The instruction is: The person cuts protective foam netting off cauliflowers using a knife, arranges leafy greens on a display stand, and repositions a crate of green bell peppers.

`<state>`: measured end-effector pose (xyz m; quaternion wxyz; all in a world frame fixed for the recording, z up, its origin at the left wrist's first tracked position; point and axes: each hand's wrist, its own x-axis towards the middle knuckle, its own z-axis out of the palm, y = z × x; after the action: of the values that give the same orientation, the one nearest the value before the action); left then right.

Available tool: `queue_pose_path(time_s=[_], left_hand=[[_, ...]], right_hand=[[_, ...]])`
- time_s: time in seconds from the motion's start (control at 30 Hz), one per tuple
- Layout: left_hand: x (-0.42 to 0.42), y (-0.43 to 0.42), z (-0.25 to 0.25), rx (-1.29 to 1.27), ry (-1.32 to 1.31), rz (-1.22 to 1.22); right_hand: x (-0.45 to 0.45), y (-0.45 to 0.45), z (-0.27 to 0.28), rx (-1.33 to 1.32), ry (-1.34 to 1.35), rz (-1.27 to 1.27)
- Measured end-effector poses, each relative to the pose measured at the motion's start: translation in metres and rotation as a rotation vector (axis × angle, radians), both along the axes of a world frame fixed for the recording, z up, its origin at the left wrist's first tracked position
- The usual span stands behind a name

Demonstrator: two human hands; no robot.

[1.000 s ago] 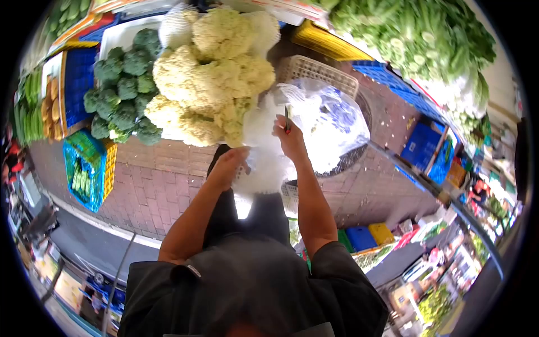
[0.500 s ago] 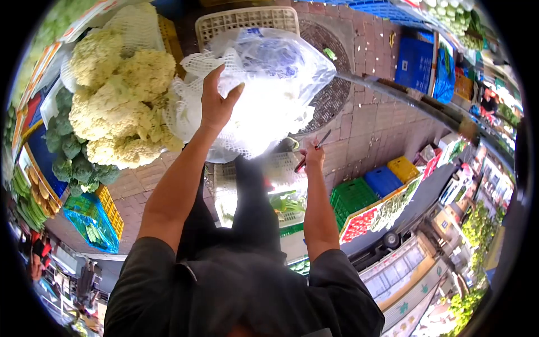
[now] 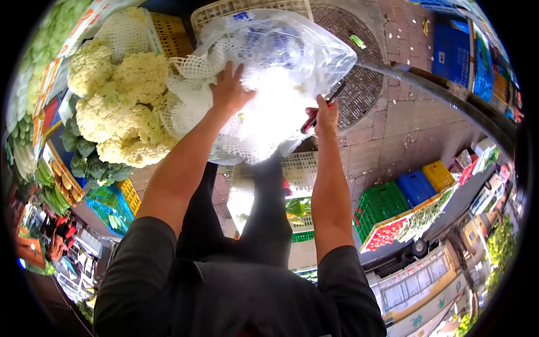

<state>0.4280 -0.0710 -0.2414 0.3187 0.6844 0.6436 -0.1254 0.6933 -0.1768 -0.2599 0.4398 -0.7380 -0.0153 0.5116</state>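
My left hand (image 3: 229,92) reaches over the white foam netting (image 3: 188,101) and a large clear plastic bag (image 3: 314,48), its fingers spread. Glare washes out what lies under and beside it. At the bag's right side, my right hand (image 3: 325,117) is closed around a knife (image 3: 309,123) with a red and black handle; its dark blade points up and to the right. A heap of cauliflower (image 3: 120,106) lies left of the bag, one head wrapped in netting.
Behind the bag is a beige crate (image 3: 210,14). A metal pole (image 3: 432,84) slants across the right side, above a round manhole cover (image 3: 365,84). Green (image 3: 382,202) and blue (image 3: 415,188) crates stand at the lower right. Broccoli (image 3: 101,167) lies at the left.
The view has swung right from the cauliflower to the bag. My left hand has moved onto the netting with fingers spread. My right hand, still with the knife, is now beside the bag.
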Motion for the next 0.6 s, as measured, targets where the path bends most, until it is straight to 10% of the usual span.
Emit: queue_pose_path(time_s=[0.23,0.43,0.6], left_hand=[[-0.034,-0.071,0.165,0.111,-0.657,0.269],[-0.096,-0.149,0.167,-0.096,-0.770,0.894],[-0.079,-0.090,0.155,-0.577,-1.163,0.881]], right_hand=[[-0.048,0.020,0.059,-0.024,-0.178,0.236],[-0.035,-0.023,0.054,-0.071,-0.228,0.155],[-0.035,-0.019,0.058,-0.081,-0.222,0.201]])
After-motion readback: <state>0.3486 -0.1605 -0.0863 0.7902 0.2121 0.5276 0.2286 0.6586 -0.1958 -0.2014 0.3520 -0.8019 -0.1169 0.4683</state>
